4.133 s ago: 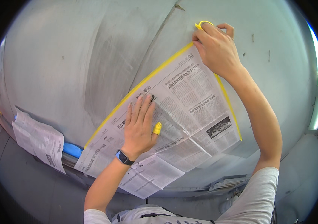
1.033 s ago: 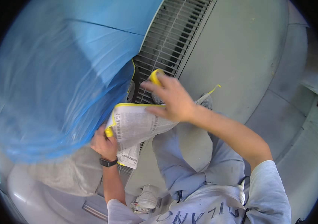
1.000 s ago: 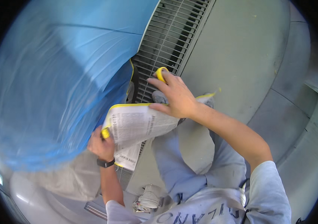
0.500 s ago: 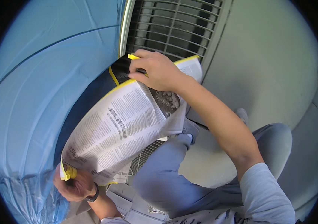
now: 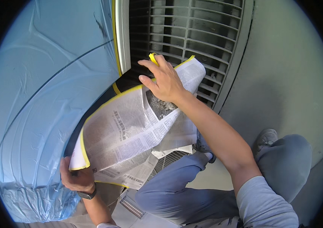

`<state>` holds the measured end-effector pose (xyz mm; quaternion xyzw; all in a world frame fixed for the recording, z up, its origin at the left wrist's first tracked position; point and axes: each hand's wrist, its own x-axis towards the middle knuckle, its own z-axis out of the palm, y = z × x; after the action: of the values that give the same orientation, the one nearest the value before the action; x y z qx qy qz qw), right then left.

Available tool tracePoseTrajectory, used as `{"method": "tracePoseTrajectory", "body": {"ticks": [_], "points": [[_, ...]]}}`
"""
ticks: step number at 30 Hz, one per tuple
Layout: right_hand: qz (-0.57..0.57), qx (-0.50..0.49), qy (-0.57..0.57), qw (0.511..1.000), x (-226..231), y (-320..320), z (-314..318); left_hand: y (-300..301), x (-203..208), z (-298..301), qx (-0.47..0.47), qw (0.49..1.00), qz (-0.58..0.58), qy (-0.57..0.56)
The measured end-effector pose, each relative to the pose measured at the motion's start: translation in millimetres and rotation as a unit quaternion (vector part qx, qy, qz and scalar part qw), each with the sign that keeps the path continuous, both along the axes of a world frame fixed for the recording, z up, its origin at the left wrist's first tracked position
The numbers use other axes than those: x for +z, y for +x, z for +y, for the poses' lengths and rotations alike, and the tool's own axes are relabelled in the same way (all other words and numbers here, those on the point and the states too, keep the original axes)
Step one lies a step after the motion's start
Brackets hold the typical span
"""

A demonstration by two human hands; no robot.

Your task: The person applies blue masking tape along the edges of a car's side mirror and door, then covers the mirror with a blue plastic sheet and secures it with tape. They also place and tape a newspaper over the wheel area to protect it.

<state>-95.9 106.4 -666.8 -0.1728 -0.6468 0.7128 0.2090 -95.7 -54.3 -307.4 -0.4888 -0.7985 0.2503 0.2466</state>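
A printed newspaper sheet (image 5: 112, 125), edged with yellow tape, spreads between my hands beside a large curved surface covered in blue plastic film (image 5: 47, 114). My left hand (image 5: 77, 178), with a dark band on the wrist, grips the sheet's lower left corner, where the taped edge folds over. Across the upper edge lies my right hand (image 5: 165, 81). Its thumb and index finger stand apart, while the other fingers curl at the edge, partly hidden. A bit of yellow tape (image 5: 153, 58) sticks up at those fingers.
Behind the sheet is a floor grating (image 5: 195, 34) beside greenish-grey floor (image 5: 283, 72). A pale vertical edge (image 5: 122, 38) with yellow tape borders the blue film. My bent legs (image 5: 180, 182) and shoes (image 5: 266, 137) are close below and right of the sheet.
The view has shifted. My right thumb and index finger have spread apart from the taped edge. The sheet's lower left corner has folded over further at my left hand.
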Motion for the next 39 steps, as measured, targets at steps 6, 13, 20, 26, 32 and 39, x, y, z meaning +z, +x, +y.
{"method": "tracePoseTrajectory", "body": {"ticks": [6, 13, 20, 26, 32, 39], "points": [[0.098, 0.072, 0.0, 0.993, 9, -12, -5, 10, -29, -2, 0.092, 0.992, 0.046, 0.076], [0.114, 0.055, -0.02, 0.992, 0, 15, -8, 34, -42, 16, 0.068, 0.995, -0.027, 0.062], [0.123, 0.057, -0.023, 0.991, 9, 38, -34, 98, -40, 26, 0.067, 0.967, -0.243, -0.046], [0.186, 0.182, -0.209, 0.943, 24, 29, -38, 106, -48, 8, 0.223, 0.943, -0.242, 0.044], [0.077, 0.441, -0.264, 0.854, 5, 21, 23, 66, -45, 14, 0.138, 0.987, 0.005, 0.088], [0.038, 0.541, -0.287, 0.79, -17, 17, 75, 30, -34, 5, 0.157, 0.956, 0.104, 0.223]]}}
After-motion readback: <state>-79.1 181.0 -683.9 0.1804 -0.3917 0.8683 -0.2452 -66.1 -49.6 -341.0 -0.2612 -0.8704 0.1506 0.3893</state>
